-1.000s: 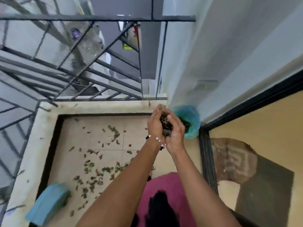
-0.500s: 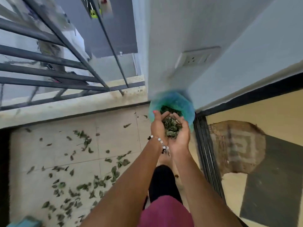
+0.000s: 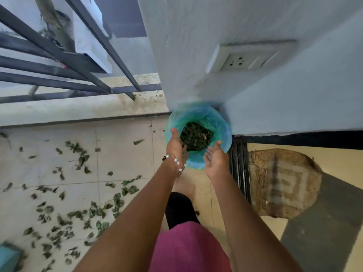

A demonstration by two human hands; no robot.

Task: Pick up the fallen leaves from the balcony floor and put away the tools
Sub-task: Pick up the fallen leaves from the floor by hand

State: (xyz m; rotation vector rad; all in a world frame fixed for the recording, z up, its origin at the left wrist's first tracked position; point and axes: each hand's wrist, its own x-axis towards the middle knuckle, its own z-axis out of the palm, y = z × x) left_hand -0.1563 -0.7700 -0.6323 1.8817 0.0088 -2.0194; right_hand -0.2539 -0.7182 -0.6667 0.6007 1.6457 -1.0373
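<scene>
Head view, left hand (image 3: 175, 143) and right hand (image 3: 215, 160) spread empty over bin (image 3: 223, 127) rim, wall corner behind.

My arms were bare from the elbow down, with no sleeves on either. Around my left wrist I wore a beaded bracelet (image 3: 175, 161), mostly small white pearl-like beads with a few dark ones at its left end. The thumbnail on my left hand (image 3: 175, 145) was painted bright pink. My right hand (image 3: 215, 161) carried no ring or band that I could see. Nearer to me I wore a pink garment (image 3: 188, 250) with a fine dotted texture, and a black legging (image 3: 180, 210) covered my leg down to a bare foot (image 3: 184, 186).
</scene>
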